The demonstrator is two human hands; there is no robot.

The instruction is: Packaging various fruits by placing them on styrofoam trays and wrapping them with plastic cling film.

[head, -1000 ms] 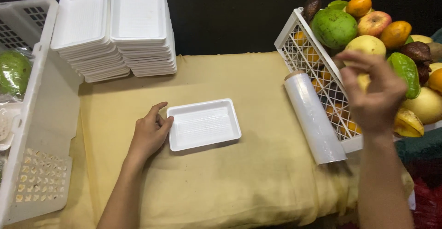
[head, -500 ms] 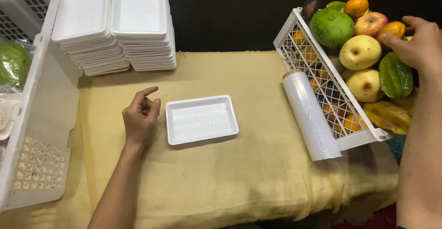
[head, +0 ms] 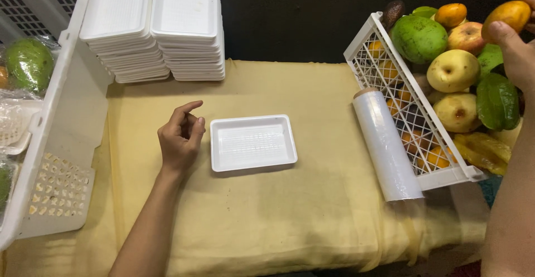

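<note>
A white foam tray [head: 253,142] lies on the yellow cloth [head: 278,210] in the middle of the table. My left hand [head: 181,138] hovers just left of it, fingers loosely curled, holding nothing. At the far right my right hand [head: 515,48] is raised over the white fruit crate [head: 390,82] and grips an orange fruit [head: 506,16] at the frame's top right corner. The crate holds a big green fruit [head: 419,37], a yellow pear-like fruit [head: 453,70], an apple [head: 467,35] and other mixed fruit.
A roll of clear cling film [head: 387,146] lies along the crate's left side. Two stacks of white foam trays [head: 159,26] stand at the back left. A white basket [head: 50,115] at the left edge holds wrapped fruit [head: 29,62].
My right hand swung from in front of the crate to its far side and has taken hold of an orange fruit, lifting it. My left hand drew back slightly from the tray.
</note>
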